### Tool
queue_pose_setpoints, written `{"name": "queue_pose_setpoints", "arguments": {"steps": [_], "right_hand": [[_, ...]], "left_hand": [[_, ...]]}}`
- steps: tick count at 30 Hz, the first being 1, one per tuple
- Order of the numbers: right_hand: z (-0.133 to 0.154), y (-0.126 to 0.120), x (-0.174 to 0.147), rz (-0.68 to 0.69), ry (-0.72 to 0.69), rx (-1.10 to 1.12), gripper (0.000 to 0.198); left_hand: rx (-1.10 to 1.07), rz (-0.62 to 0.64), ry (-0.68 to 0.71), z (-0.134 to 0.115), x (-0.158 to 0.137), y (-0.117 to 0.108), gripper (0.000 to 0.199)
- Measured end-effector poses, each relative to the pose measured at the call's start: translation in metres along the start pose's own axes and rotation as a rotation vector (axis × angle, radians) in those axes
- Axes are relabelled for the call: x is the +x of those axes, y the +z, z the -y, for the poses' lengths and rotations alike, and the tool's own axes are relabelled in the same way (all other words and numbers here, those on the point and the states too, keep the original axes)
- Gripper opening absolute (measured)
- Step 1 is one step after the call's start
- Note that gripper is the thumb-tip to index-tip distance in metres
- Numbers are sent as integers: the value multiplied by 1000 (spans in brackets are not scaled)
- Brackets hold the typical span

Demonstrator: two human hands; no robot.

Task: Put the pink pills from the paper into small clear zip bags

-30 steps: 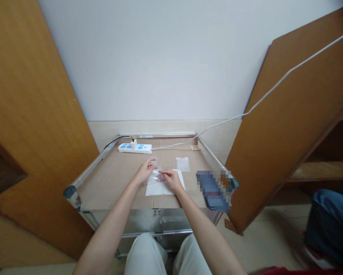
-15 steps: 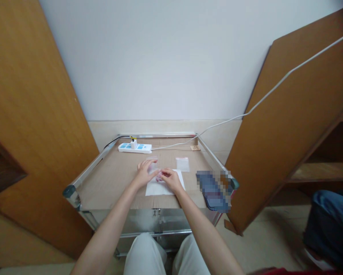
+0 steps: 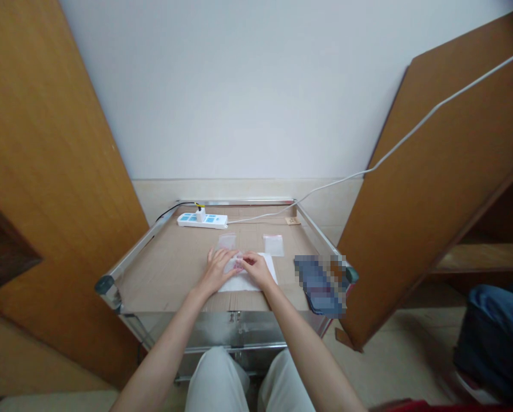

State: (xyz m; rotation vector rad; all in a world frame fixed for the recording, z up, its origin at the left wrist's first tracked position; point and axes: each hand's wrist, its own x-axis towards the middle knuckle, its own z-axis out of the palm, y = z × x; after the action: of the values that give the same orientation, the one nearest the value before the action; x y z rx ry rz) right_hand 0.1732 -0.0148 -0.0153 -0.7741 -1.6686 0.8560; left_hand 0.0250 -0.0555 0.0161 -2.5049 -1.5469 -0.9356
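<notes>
Pressing flat: left hand [image 3: 217, 269] spread wide on clear pouch [image 3: 231, 264], right hand [image 3: 257, 269] pinching its pink contents [image 3: 239, 264] at 3 o'clock; next, likely sealing firmly.

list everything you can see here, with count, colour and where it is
cart: 1, metal frame, centre, against the wall
cardboard liner: 1, brown, covers the cart top
power strip: 1, white and blue, far edge of the cart, one plug in it
cable: 1, white, runs from the strip up to the right
small clear bags: 2, clear, beyond the white sheet
white sheet: 1, white, under the hands
clear bag with pink item: 1, between the hands
wooden boards: 2, brown, left and right of the cart
blurred patch: 1, blue, cart's right edge
left hand: 1, on the bag
right hand: 1, pinching the bag
</notes>
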Motion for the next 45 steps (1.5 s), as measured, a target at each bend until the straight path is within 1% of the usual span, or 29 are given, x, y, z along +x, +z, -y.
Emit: {"name": "queue_pose_setpoints", "arguments": {"steps": [5,6,8,10,11,13,15,19,21,25,29,33,35,40,42,45], "right_hand": [[3,-3,0,-12,-16,23,24],[3,-5,1,-42,-18,27,27],[1,-6,2,-152,-2,36,32],[-4,-7,4,-283,54,54,35],[-7,-7,5,-326,94,65,36],[-14,-5,6,-352,171,83,40],[-19,-3,7,-320,231,97,44],[-25,-2,7,-179,297,106,53],[-25,-2,7,-122,300,90,55],[-21,-3,7,-63,275,39,55],[-18,-3,7,-28,230,17,55],[-21,-2,7,-51,213,13,56],[-23,-2,6,-66,207,22,55],[-23,-2,6,-72,196,47,53],[-22,-2,6,-70,196,54,53],[-24,-2,6,-68,193,76,53]], "left_hand": [[-52,16,-28,0,2,-1,41],[-50,18,-36,0,3,-2,41],[-41,25,-46,2,6,-5,40],[-32,49,-41,4,10,-9,40],[-28,70,-33,4,13,-11,40],[-19,130,-3,5,19,-14,42],[-5,194,17,3,27,-15,45],[48,312,41,-1,40,-14,50],[73,362,65,-4,45,-12,52],[129,434,96,-7,52,-10,53],[179,441,99,-9,56,-7,50],[209,421,103,-9,59,-2,60],[202,421,101,-8,60,0,62],[180,460,80,-9,63,1,68],[177,460,76,-10,64,1,65],[188,447,87,-12,65,0,53]]}}
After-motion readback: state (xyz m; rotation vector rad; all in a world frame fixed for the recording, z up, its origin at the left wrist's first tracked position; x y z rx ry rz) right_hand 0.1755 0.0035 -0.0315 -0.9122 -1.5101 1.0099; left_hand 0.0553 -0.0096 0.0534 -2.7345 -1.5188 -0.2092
